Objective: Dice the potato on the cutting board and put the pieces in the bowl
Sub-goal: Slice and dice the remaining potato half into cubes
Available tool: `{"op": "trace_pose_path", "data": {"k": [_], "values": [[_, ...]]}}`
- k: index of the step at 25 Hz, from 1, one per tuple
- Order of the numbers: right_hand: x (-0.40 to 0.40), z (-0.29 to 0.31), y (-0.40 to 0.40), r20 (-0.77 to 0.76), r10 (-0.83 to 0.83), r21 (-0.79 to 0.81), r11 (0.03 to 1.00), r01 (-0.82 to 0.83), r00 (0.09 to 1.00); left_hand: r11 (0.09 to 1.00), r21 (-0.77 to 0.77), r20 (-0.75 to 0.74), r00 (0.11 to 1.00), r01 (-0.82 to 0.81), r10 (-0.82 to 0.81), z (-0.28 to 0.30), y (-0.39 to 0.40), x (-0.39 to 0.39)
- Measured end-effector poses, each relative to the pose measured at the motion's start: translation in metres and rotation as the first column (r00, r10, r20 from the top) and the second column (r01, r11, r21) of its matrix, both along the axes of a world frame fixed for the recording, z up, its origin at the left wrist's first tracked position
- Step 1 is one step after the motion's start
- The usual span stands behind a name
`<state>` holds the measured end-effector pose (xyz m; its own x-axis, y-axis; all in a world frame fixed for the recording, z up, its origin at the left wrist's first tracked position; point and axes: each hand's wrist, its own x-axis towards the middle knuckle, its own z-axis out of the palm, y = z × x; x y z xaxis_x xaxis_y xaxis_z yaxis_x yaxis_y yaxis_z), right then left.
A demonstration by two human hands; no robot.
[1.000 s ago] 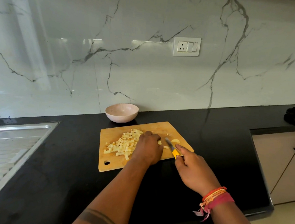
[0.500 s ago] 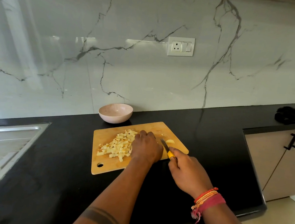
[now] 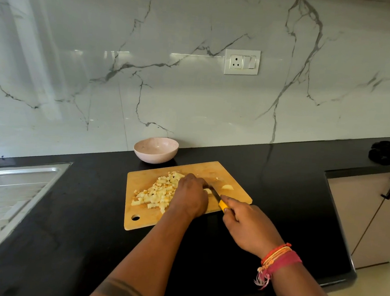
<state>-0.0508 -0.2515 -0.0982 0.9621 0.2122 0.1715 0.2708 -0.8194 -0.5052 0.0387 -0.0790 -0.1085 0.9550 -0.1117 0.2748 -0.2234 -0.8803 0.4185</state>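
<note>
**Potato part-diced on the board, knife at the last piece**

The potato piece under the knife (image 3: 207, 190) shows only as a pale sliver on the cutting board (image 3: 187, 168), just right of the left hand's knuckles. The left hand (image 3: 191, 197) lies over the middle of the board with its fingers curled down onto that piece, gripping it against the wood; how much of it is left under the hand cannot be told. The right hand (image 3: 247, 226) sits off the board's near right corner, fingers wrapped round the yellow handle of the knife (image 3: 217, 197), forefinger laid forward along it. The dark blade slants up and left across the board and meets the potato sliver beside the left hand's fingers.

A heap of potato dice (image 3: 156, 192) covers the board's left half, touching the left hand. A separate potato slice (image 3: 227, 187) lies near the board's right edge, apart from the blade, with a small scrap beyond it towards the far edge.

The bowl (image 3: 155, 150), pale pink, stands just behind the board's far left corner, on the black counter (image 3: 79, 208), close against the marble wall; no potato shows inside it. Well to the left of the board is the steel drainer of a sink (image 3: 10, 194). A wall socket (image 3: 242, 62) sits high above the board's right end, and a dark cloth (image 3: 389, 152) lies on the counter far to the board's right.
</note>
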Motion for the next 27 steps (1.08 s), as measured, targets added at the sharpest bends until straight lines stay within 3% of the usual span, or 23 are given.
{"op": "trace_pose_path", "data": {"k": [6, 15, 27], "values": [[-0.006, -0.009, 0.005, 0.104, -0.068, -0.067, 0.995, 0.075, 0.992, 1.000, -0.010, 0.017, 1.000, -0.003, 0.003, -0.002, 0.002, 0.003], [-0.009, -0.010, 0.019, 0.166, -0.043, -0.130, 0.989, 0.065, 0.985, 0.998, -0.040, 0.041, 0.998, -0.043, 0.045, 0.001, 0.003, 0.003], [0.010, -0.005, 0.034, 0.106, 0.038, -0.237, 0.971, -0.012, 0.994, 0.995, -0.074, 0.061, 0.995, -0.072, 0.076, -0.002, -0.001, 0.003]]}}
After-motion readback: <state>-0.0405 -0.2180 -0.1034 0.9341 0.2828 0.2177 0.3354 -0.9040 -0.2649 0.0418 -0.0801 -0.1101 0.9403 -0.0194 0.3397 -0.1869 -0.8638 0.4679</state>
